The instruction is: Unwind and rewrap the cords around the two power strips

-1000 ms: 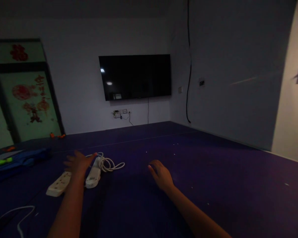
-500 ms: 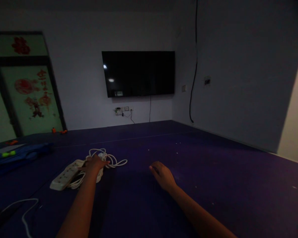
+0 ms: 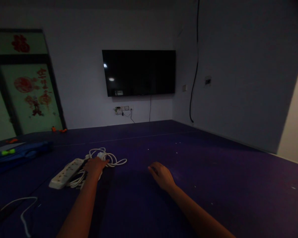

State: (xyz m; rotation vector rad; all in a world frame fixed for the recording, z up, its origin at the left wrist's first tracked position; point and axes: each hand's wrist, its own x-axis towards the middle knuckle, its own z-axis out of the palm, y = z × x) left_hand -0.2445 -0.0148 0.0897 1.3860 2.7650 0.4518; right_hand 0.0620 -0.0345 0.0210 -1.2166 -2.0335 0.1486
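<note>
My left hand (image 3: 95,166) is over a coiled white cord (image 3: 115,162), its fingers closed around part of the bundle. Beside it, the cord's white power strip (image 3: 67,173) lies at a slant on the purple surface, sockets facing up. A white plug (image 3: 101,154) shows just beyond my knuckles. What lies under the palm is hidden. My right hand (image 3: 162,174) rests on the surface to the right, fingers loosely bent, thumb apart, holding nothing.
Blue cloth (image 3: 34,150) with a yellow-green item (image 3: 8,152) lies at far left, near small orange objects (image 3: 63,131). A thin white cable (image 3: 24,213) runs at lower left. A television (image 3: 140,73) hangs on the back wall; a black cable (image 3: 195,76) dangles at right.
My left hand has shifted slightly and its fingers have drawn in on the cord. The power strip and my right hand stay almost in place.
</note>
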